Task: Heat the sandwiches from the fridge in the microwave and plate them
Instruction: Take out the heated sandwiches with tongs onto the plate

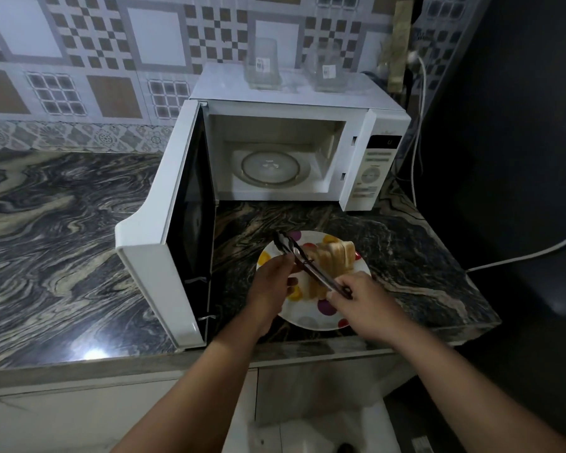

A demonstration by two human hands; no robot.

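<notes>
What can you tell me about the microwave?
The microwave is a white box standing on the dark swirly counter against the tiled wall. Its door hangs wide open to the left, with a dark window inside. The white inside holds only a round glass turntable, no food. The button panel is on the right, with a small dark display on top. Two clear glass containers sit on its roof. No hand touches it.

From my feed, both forearms are bare to the frame edge, with no sleeves showing. My left hand [268, 286] and right hand [363, 305] are bare too, fingers slim, nails short.
</notes>
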